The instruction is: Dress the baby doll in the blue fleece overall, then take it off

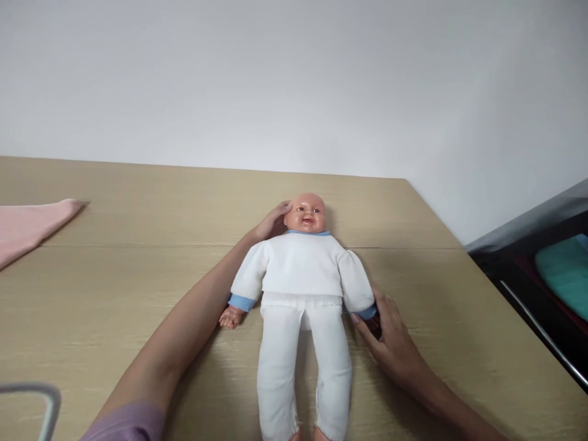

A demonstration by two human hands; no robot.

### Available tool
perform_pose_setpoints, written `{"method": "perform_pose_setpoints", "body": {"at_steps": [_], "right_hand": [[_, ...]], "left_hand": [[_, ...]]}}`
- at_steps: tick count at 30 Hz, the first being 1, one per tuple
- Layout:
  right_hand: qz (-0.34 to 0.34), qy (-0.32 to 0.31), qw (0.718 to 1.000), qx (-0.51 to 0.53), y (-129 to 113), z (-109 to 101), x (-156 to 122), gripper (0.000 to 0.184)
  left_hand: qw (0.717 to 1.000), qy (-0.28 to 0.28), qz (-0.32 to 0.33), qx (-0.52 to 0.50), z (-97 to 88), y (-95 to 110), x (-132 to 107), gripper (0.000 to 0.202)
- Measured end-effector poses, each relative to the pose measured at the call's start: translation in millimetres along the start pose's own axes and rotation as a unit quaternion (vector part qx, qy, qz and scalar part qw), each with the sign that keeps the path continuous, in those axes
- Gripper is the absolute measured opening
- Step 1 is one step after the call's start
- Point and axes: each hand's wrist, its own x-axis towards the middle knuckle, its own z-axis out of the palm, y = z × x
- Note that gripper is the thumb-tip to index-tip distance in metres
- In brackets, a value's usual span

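A baby doll (302,264) lies on its back on the wooden table, head toward the wall, in a white top and trousers with a blue collar and blue cuffs. My left hand (274,223) cups the side of its bald head, with the fingers partly hidden behind it. Over on the right, my right hand (389,335) wraps around the doll's blue sleeve cuff (367,313), thumb on one side and fingers on the other. The doll's other fist (231,317) rests beside my left forearm, and its feet run out of the picture at the bottom.
Pink cloth (34,229) lies at the left of the wooden table (138,278). A pale curved tube (51,401) pokes in at the lower left. Beyond the table's right edge are a dark frame and teal fabric (566,269). The wall (229,86) stands behind.
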Motion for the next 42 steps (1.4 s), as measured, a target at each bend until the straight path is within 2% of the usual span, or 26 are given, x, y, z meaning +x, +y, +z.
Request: {"method": "perform_pose_setpoints", "body": {"at_steps": [4, 9, 13, 23, 30, 36, 39, 42], "right_hand": [[-0.003, 0.006, 1.0, -0.002, -2.4, -1.3, 0.4, 0.047], [-0.002, -0.003, 1.0, -0.005, -2.8, -1.7, 0.2, 0.047], [0.001, -0.001, 1.0, -0.003, -2.4, -1.5, -0.2, 0.048], [0.001, 0.004, 1.0, 0.0, -2.9, -1.8, 0.8, 0.051], [0.004, 0.002, 1.0, 0.0, -2.1, -1.2, 0.2, 0.05], [-0.006, 0.0, 1.0, -0.004, -0.6, -1.4, 1.8, 0.048], [-0.013, 0.005, 1.0, -0.007, -0.6, -2.7, 4.0, 0.049], [-0.007, 0.007, 1.0, 0.012, -0.8, -5.9, 5.8, 0.045]], "left_hand": [[1.0, 0.01, -0.003, 0.001, -2.2, -0.9, 0.9, 0.043], [1.0, -0.014, -0.003, 0.0, -1.6, -1.0, 1.4, 0.041], [1.0, -0.007, -0.008, -0.002, -2.9, -2.4, 2.1, 0.041], [0.999, -0.014, -0.042, 0.015, 1.7, 0.7, -0.9, 0.051], [0.999, 0.01, -0.028, 0.019, -0.7, -2.2, 1.3, 0.05], [0.999, 0.002, -0.029, 0.018, 0.4, -2.8, 1.8, 0.047], [0.999, 0.025, -0.001, 0.031, 0.7, -4.8, 3.9, 0.043], [0.987, 0.106, 0.027, 0.113, 0.2, 1.7, 2.0, 0.045]]}}
